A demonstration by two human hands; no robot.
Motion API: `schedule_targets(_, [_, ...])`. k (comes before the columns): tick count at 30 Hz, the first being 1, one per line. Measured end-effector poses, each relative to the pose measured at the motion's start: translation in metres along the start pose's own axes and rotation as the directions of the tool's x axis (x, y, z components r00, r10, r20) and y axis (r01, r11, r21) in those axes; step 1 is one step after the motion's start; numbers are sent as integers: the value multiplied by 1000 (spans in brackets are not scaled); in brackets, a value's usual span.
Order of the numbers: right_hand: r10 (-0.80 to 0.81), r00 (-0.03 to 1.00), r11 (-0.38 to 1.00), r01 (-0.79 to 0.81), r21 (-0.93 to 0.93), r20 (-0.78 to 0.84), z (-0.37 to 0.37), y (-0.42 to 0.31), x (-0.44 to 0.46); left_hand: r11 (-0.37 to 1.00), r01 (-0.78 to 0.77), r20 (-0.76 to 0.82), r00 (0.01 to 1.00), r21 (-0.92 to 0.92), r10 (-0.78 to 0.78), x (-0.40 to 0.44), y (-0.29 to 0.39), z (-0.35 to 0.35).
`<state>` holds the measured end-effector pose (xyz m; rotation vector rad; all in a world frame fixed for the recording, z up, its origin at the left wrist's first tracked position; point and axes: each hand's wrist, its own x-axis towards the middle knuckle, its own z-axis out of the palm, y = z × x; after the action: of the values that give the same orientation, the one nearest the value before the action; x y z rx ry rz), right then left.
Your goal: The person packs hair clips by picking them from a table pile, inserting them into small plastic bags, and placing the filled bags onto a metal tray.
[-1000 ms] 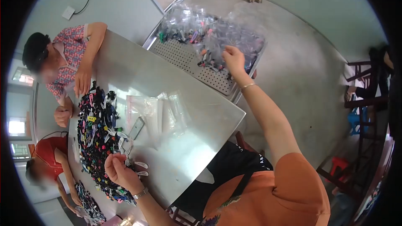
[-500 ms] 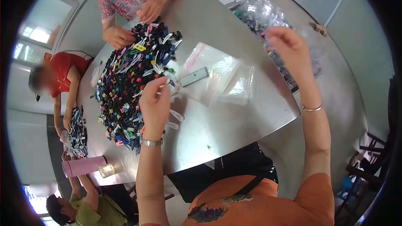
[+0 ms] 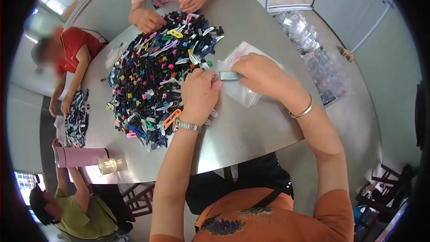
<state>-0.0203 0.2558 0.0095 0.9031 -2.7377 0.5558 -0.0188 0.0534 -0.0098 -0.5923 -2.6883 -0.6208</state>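
Note:
A big heap of mixed hair clips (image 3: 156,71), mostly black with bright colours among them, covers the left of the metal table. My left hand (image 3: 199,96) is at the heap's right edge, fingers closed together; what they hold is hidden. Beside its fingertips lies a grey rectangular bar (image 3: 230,76) on a stack of clear plastic bags (image 3: 244,95). Over that stack reaches my right hand (image 3: 262,74), its fingers bent down and drawn together at the bar's right end. Its fingertips are partly hidden, so their hold is unclear.
Across the metal table (image 3: 251,130), a person's hands (image 3: 148,20) work at the heap. Two more people sit at left by a smaller clip pile (image 3: 77,121). A pink tumbler (image 3: 83,157) and a glass jar (image 3: 109,166) stand near the edge. Filled bags (image 3: 320,62) lie beyond the right edge.
My right hand has come in from the raised position beyond the table's right edge, down onto the plastic bags. My left hand has moved closer to the bar. The whole view has shifted.

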Motion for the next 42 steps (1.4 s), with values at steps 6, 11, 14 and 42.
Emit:
schedule_targets(6, [264, 963, 893, -221, 392, -59, -28, 13, -13, 999, 30, -43, 999, -40, -31, -4, -4, 8])
schedule_targets(11, [382, 923, 734, -334, 592, 48, -41, 14, -16, 997, 41, -123, 991, -60, -48, -5, -4, 7])
schedule_targets(14, [391, 918, 691, -337, 639, 61, -48, 16, -18, 972, 94, -242, 959, -216, -147, -3, -11, 1])
schedule_targets(42, [459, 793, 774, -135, 619, -401, 9, -51, 59, 455, 209, -130, 784, -865, -607, 2, -32, -46])
